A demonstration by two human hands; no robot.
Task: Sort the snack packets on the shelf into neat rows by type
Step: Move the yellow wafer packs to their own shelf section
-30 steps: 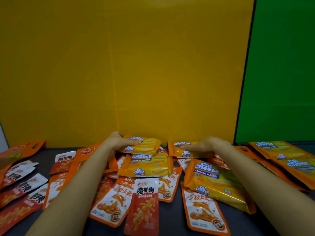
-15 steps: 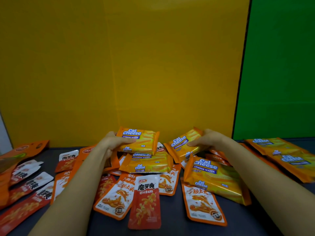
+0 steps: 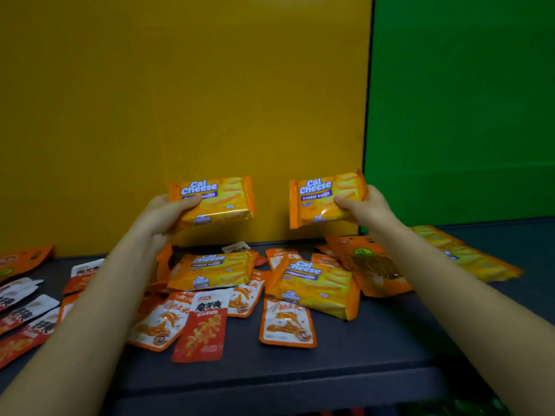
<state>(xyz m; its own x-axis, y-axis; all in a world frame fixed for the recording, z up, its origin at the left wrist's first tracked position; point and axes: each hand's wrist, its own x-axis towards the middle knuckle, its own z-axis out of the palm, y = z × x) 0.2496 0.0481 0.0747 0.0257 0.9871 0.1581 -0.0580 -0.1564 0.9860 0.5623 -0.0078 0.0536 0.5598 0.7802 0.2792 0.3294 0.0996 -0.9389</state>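
Yellow wafer pack (image 3: 214,202) is gripped mid-frame by the left hand (image 3: 163,216); a second pack (image 3: 322,199) is clasped by the right hand (image 3: 365,213).

wafer packets (image 3: 216,202): yellow-orange, blue lettering | sachets (image 3: 288,324): orange-white | shelf (image 3: 375,349): dark grey | backboard (image 3: 180,100): yellow

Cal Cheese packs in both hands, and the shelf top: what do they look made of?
Cal Cheese pack in the left hand and second Cal Cheese pack in the right hand: probably glossy printed plastic film; soft highlights, flat sealed ends. Shelf top: dark grey, matte, no glare; laminate board or painted metal, cannot tell.
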